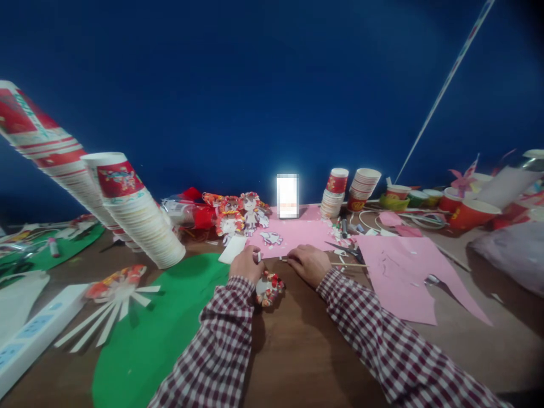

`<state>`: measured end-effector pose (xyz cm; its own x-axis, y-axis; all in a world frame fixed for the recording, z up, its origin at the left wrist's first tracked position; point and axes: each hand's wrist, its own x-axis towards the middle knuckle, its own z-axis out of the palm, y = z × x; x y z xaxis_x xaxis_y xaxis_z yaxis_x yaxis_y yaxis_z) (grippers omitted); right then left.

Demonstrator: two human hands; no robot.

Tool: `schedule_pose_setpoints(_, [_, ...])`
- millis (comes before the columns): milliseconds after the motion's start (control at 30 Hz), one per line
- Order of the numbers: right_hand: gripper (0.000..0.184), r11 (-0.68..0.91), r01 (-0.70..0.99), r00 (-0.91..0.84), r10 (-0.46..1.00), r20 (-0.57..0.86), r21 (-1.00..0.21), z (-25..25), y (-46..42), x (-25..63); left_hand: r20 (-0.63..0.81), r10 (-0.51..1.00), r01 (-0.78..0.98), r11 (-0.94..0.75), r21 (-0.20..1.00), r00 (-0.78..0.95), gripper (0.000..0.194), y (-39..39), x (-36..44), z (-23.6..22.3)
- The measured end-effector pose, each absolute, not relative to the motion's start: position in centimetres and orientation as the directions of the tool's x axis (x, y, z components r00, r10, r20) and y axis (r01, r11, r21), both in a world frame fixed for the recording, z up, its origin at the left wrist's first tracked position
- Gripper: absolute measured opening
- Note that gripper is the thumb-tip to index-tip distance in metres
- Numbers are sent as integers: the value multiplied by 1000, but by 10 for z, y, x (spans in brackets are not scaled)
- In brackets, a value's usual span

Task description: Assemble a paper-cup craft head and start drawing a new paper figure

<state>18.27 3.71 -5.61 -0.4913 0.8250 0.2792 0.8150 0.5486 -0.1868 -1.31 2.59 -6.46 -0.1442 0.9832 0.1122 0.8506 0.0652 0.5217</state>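
Note:
My left hand (247,264) is closed on a small white piece (257,257) that shows between thumb and fingers. Just below it, a round paper cutout (268,288) with red and orange trim lies on the brown table. My right hand (311,264) rests low on the tabletop, its fingers drawn together around a thin wooden stick (351,264), which shows on the wrist side; a pale tip shows at the fingertips. Beyond both hands, a white figure cutout (271,238) lies on pink paper (304,231). Dark scissors (346,248) lie beside my right hand.
Tall stacks of paper cups (138,209) lean at left, near a green sheet (170,317), a paper-strip fan (119,294) and a power strip (42,334). Decorated figures (250,212) stand behind. More pink paper (395,277), shorter cup stacks (334,195) and a plastic bag (510,255) are at right.

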Motion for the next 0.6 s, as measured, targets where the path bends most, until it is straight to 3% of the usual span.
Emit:
schedule_pose_setpoints(167, [22,545,822,-494,827,268,-167,-57,38,184,156,974,765,27,644,-166,45,28,-11,-66])
schedule_pose_setpoints(367, [19,572,802,-518,809,277,-173,-59,38,184,176,975,661,-42,749,-137,28,28,-6,-64])
schedule_pose_setpoints(600, [22,621,752,-554,778,297,-223,-62,41,184,120,983,481,-41,876,-136,36,32,-8,-75])
